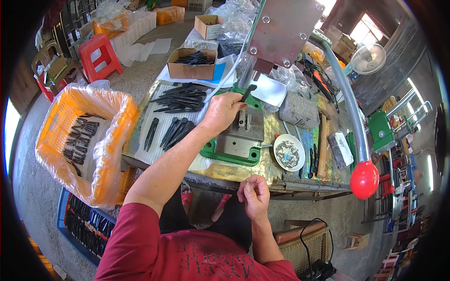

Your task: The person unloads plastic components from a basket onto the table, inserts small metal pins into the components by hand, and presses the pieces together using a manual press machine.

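My left hand is closed on a slim black piece, which tilts upward from the fingertips beside the steel column of a green hand press. Below that hand is the press base, with a small metal fixture on its steel plate. My right hand is curled near my body, just off the table's front edge, thumb against the fingers; anything inside is hidden. Similar black pieces lie in a pile on white foam sheet left of the press, with several more nearer me.
A white bowl of small metal parts and a wooden-handled hammer lie to the right. The press lever ends in a red knob. A cardboard box holds black pieces; a plastic-lined orange crate stands left.
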{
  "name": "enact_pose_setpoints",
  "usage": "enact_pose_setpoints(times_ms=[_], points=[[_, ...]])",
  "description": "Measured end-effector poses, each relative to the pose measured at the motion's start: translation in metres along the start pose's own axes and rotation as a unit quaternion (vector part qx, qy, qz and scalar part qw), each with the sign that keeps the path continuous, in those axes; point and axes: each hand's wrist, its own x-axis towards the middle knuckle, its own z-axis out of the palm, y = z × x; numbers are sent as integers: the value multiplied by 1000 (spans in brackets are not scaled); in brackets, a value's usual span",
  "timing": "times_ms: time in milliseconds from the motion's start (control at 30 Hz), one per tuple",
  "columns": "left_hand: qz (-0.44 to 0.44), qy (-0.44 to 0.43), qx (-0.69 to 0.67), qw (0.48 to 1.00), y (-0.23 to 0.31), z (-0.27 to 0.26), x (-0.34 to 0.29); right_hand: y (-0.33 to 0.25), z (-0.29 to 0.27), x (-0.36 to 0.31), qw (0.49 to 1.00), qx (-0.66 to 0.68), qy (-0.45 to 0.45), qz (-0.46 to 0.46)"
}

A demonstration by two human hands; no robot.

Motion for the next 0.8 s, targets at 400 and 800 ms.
enact_pose_setpoints(times_ms=[400, 800], points=[[-18, -5, -8, 1000, 3, -1, 1, -70, -16, 26, 954, -70, 119, -265], [10, 3, -1, 1000, 3, 1, 1, -188, 20, 43, 803, -340, 64, -485]])
